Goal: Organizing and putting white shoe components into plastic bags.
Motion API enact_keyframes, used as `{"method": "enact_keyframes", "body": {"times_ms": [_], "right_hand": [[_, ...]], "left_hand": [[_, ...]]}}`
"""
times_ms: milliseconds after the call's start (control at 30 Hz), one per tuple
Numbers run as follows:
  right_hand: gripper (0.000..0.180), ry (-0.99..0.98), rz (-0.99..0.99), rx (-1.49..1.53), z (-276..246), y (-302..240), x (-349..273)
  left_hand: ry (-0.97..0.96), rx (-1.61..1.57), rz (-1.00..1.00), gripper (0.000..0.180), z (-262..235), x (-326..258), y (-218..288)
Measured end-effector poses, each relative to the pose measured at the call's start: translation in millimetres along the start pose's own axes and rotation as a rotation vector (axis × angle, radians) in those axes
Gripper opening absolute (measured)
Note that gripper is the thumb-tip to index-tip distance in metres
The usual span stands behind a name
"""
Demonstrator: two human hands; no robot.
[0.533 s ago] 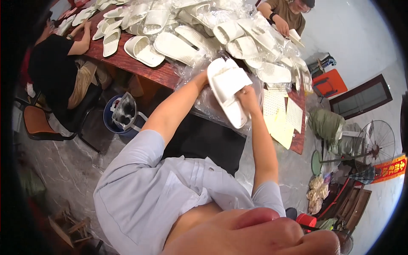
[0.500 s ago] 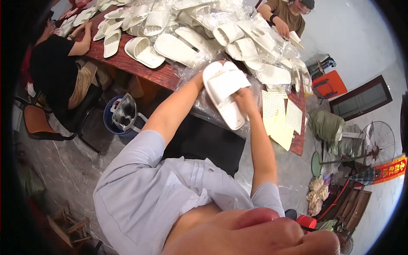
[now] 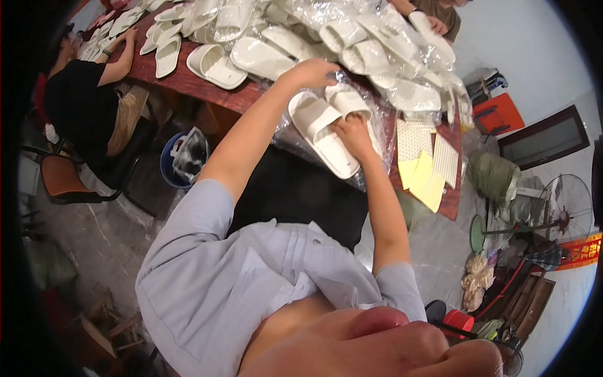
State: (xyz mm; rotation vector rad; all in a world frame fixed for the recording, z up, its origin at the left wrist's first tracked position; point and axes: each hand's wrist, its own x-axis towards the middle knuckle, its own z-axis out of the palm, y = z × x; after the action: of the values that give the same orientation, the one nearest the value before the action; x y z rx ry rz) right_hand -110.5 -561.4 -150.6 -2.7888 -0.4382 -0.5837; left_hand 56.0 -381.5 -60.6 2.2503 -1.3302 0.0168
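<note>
A pair of white slide slippers (image 3: 321,138) lies side by side on clear plastic at the near edge of the red-brown table. My right hand (image 3: 355,133) grips the pair from above, its fingers curled over the inner edges between the two straps. Beyond the slippers' strap end, my left hand (image 3: 312,73) has its fingers closed at the edge of a crumpled clear plastic bag (image 3: 341,76); its fingertips are partly hidden. The bag's film spreads beneath and around the slippers.
A heap of white slippers (image 3: 264,58), many in clear plastic, covers the table's far side. Yellow and cream sheets (image 3: 427,182) lie at right. Two co-workers sit at the table, far left and far right. A blue bucket (image 3: 173,164) and a fan (image 3: 563,213) stand around.
The slippers, held up together before, now lie lower and side by side. My left hand has left them and moved beyond them to the plastic. The far-right co-worker's slipper has shifted.
</note>
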Motion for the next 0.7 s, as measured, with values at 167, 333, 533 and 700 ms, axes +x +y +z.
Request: {"method": "enact_keyframes", "body": {"times_ms": [167,333,533,700], "right_hand": [[0.017,-0.028,-0.002,0.083,-21.9,-7.4,1.9],[0.03,0.143,0.316,0.477,-68.4,3.8,-13.5],[0.019,0.25,0.703,0.802,-87.4,2.7,-58.9],[0.013,0.245,0.661,0.508,-68.6,6.9,-88.7]], "left_hand": [[0.19,-0.118,-0.051,0.049,49.4,-22.5,23.7],[0.274,-0.042,-0.114,0.05,96.3,-38.4,22.4],[0.29,-0.015,-0.077,0.044,90.8,-37.0,28.9],[0.239,-0.073,-0.11,0.046,89.9,-41.4,25.3]]}}
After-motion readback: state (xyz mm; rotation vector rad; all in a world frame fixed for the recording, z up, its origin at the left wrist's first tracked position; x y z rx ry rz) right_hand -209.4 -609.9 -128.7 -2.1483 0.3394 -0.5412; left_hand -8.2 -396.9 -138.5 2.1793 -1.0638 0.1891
